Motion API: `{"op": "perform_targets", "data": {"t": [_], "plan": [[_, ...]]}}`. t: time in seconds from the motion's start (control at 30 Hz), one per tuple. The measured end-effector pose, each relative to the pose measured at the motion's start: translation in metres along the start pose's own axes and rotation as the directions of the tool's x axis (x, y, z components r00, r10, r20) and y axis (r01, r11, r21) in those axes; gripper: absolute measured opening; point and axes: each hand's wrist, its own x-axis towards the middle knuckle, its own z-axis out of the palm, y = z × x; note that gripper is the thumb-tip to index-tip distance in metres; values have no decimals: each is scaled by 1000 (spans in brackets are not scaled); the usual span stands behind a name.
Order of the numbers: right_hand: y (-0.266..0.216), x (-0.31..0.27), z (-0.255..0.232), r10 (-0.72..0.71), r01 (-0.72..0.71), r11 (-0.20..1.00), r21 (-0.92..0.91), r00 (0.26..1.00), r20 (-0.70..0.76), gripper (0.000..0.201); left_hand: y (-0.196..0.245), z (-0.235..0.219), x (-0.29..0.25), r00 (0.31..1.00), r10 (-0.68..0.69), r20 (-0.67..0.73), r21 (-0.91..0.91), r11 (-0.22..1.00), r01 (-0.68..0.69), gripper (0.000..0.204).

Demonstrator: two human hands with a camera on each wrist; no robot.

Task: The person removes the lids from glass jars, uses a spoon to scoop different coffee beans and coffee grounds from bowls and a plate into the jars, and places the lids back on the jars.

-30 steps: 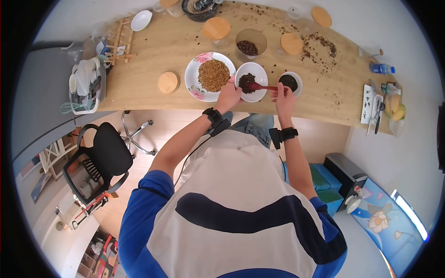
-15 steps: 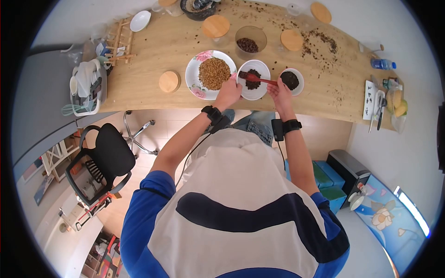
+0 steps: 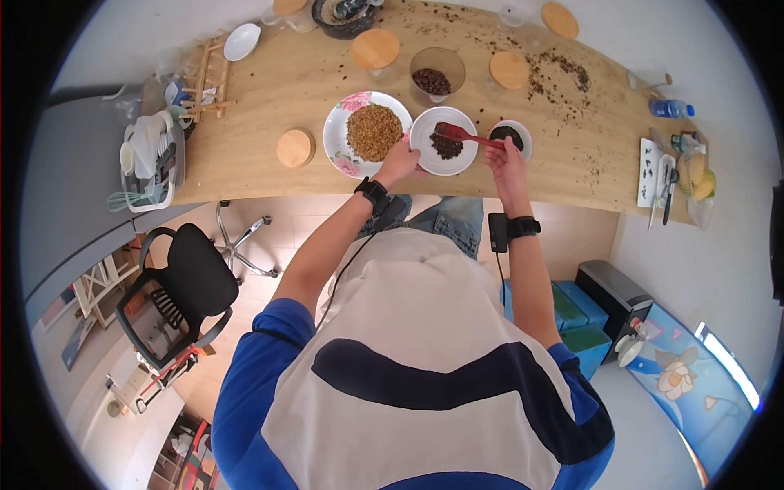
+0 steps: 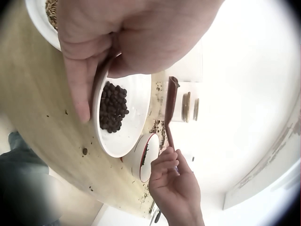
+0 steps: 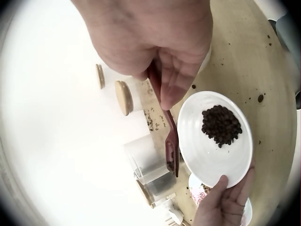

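My left hand [image 3: 398, 163] grips the near-left rim of a white bowl [image 5: 197, 132], thumb on top and fingers beneath. A pile of dark brown coffee beans [image 4: 113, 107] lies inside it. My right hand [image 3: 508, 167] pinches the handle end of a reddish-brown wooden scoop [image 5: 172, 146]. In the head view its head overlaps the back of the bowl; both wrist views show it beyond the rim, held up. Below my right hand stands a smaller red-rimmed bowl [image 3: 528, 147] of dark, fine bits. A floral plate [image 3: 335, 151] with brown grains [image 3: 373, 132] is left of the white bowl.
Behind the bowls are a clear container [image 3: 447, 64] with more beans and several jars with wooden lids [image 3: 375, 49]. Dark crumbs [image 3: 563, 77] are scattered at the back right. A round wooden lid [image 3: 295, 148] lies left; knives [image 3: 669, 196] lie at the right edge.
The scoop has risen from the beans, swung left, then shifted back right with my right hand. The white bowl looks larger in the head view, raised by my left hand.
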Motion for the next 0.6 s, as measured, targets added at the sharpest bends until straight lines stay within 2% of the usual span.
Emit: {"op": "perform_targets", "data": {"t": [0.07,0.13,0.27,0.33,0.4,0.47,0.53,0.6], "plan": [[-11,-3,9,-10,10,1000,6,1000,0,27,4,-1,0,999,-42,1,-42,998,42,34],[-25,-4,21,-21,21,1000,11,1000,6,26,7,-4,0,992,-98,77,55,994,94,34],[-45,-1,45,-131,128,989,72,991,36,25,0,-5,2,995,-77,70,75,995,72,34],[-54,3,59,-160,158,984,81,987,23,25,-5,-6,6,997,-15,80,157,988,2,34],[-60,2,77,-268,264,962,67,962,55,26,-21,-11,15,996,-27,81,168,986,13,34],[-61,2,85,-321,321,947,17,943,87,27,-16,-9,11,996,-39,82,178,984,24,35],[-62,1,90,-368,375,927,-32,921,123,28,-7,-3,2,994,-94,54,7,996,94,34],[-63,-4,92,-406,422,896,-138,905,131,29,5,2,-6,993,-108,58,-18,994,109,34]]}}
